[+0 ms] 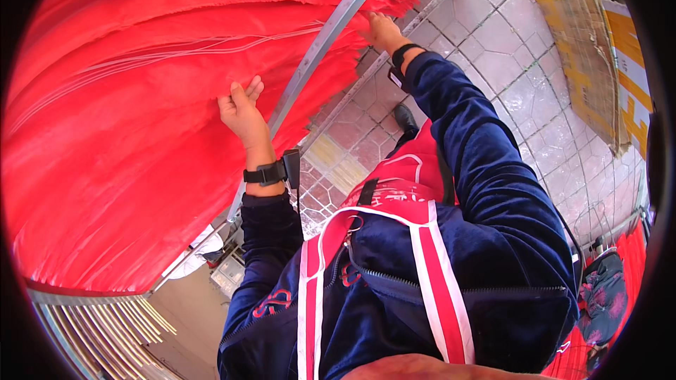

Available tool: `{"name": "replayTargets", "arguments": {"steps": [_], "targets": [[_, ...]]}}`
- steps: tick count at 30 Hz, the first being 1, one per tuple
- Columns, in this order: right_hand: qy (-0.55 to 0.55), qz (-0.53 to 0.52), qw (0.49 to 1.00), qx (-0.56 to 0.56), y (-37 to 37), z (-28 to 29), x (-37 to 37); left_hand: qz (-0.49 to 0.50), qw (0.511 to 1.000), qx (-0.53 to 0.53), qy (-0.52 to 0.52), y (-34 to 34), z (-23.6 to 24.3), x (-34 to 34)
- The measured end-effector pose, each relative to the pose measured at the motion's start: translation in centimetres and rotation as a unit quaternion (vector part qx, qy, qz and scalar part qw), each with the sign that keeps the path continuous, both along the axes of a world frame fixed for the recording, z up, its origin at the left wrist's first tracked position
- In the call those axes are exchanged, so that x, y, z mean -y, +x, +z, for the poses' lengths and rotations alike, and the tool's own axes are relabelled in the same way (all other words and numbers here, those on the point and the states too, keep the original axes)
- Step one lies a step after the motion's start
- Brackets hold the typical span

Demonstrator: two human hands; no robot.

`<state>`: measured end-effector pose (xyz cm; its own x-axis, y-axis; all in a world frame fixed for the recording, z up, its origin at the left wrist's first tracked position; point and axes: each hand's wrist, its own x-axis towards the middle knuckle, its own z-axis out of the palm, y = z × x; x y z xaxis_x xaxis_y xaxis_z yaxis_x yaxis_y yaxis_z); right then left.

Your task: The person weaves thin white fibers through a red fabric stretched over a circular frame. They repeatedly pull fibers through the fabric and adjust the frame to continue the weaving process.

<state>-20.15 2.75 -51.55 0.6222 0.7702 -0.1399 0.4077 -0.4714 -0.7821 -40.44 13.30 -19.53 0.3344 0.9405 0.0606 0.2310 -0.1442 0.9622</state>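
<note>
A large spread of red cloth (134, 141) in layered folds fills the left side, its right edge ragged. Thin white strings (176, 49) run across its upper folds toward the metal bar. My left hand (243, 109) is at the cloth, left of the bar, with fingers curled and pinched on the red material. Beyond the bar, my right hand (382, 32) grips the ragged edge of the cloth; its fingertips are partly hidden. Whether it also holds the strings, I cannot tell. A grey metal bar (310, 60) slants between my two hands, over the cloth.
Paved tiles (493, 35) lie below on the right. A flattened cardboard piece (581, 49) stands at the far right. Several pale slats or rods (105, 331) lie at the lower left. Dark patterned cloth (603, 295) hangs beside more red material (634, 257) at the lower right.
</note>
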Motion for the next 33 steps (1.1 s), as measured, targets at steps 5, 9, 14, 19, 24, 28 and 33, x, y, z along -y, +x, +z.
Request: {"name": "replayTargets", "arguments": {"steps": [5,9,14,19,24,28,33], "targets": [[0.111,0.009,0.992,-0.064,0.3,-5.5,-7.4,0.019,1.0,0.0,0.008,0.1,-0.1,0.0],[0.165,0.045,0.985,-0.028,0.5,-9.8,-9.9,0.01,1.0,0.01,0.022,0.6,-0.6,0.6],[0.168,-0.048,0.974,-0.142,-0.7,-10.3,-7.8,0.027,0.995,0.02,0.091,1.5,-1.3,1.9],[0.167,-0.059,0.978,-0.113,-0.2,-7.1,-3.3,-0.1,0.977,-0.049,0.183,-0.3,-3.5,7.9],[0.178,-0.049,0.973,-0.14,-0.8,-5.4,-1.7,-0.086,0.954,-0.183,-0.221,2.1,-16.8,8.7],[0.184,-0.046,0.973,-0.133,-0.8,-5.3,-0.9,-0.04,0.943,-0.188,-0.272,6.2,-25.3,3.5],[0.164,-0.041,0.974,-0.154,0.3,-4.9,-0.8,-0.02,0.942,-0.236,-0.236,8.9,-29.2,-1.0]]}}
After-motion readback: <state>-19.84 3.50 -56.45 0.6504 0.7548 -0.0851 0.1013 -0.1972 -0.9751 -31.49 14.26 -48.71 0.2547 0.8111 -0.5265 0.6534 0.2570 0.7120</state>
